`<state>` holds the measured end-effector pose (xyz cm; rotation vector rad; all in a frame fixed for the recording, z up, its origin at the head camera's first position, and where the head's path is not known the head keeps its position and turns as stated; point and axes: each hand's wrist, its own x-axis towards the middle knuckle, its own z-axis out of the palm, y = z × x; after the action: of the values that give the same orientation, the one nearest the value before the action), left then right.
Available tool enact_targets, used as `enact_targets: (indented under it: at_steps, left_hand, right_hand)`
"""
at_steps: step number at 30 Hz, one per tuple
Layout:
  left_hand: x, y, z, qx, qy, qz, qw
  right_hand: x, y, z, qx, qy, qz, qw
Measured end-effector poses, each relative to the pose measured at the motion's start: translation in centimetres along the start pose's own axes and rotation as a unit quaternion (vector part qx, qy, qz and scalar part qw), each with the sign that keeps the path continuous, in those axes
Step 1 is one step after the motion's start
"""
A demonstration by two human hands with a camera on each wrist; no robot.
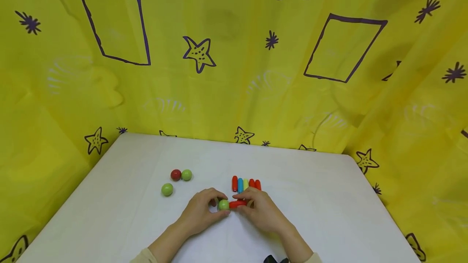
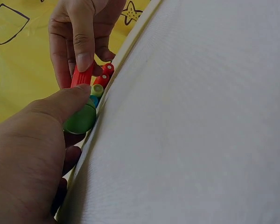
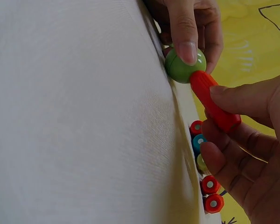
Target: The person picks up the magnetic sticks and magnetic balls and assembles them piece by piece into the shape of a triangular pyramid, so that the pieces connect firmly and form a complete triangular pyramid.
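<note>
My left hand (image 1: 202, 211) pinches a glossy green ball (image 1: 224, 205) between thumb and fingers, just above the white table. Between the thumb and fingers of my right hand (image 1: 264, 211) is a red ribbed stick (image 3: 215, 101). One end of the stick touches the ball, as the right wrist view shows; whether the two are joined I cannot tell. Behind the right hand lies a row of short sticks: a red one (image 1: 235, 183), a blue one (image 1: 240, 185), a pale yellow one (image 1: 245, 183) and two more red ones, their near ends partly hidden by the fingers in the head view.
Left of my hands, a red ball (image 1: 176, 175) sits beside a green ball (image 1: 187, 175), with another green ball (image 1: 167, 189) nearer me. A black object (image 1: 272, 259) shows at the bottom edge. Yellow patterned curtain (image 1: 234, 92) surrounds the white table (image 1: 314, 198).
</note>
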<state>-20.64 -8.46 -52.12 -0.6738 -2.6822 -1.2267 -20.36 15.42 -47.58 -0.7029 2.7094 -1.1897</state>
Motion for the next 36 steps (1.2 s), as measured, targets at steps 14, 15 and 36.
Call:
enact_targets:
  at_steps: [14,15,36]
  left_hand:
    - [0.4,0.4,0.0,0.014,-0.002,0.013,0.9998]
    - [0.4,0.4,-0.1,0.016,-0.003,0.01,0.9998]
    - [0.1,0.5,0.0,-0.015,-0.005,-0.021,0.9997]
  right_hand:
    - [0.1,-0.5,-0.6,0.048,0.027,0.008,0.9985]
    - [0.1,-0.6,-0.5,0.053,0.03,0.005,0.9981]
    - [0.2,0.3,1.4,0.161,0.015,0.03,0.9864]
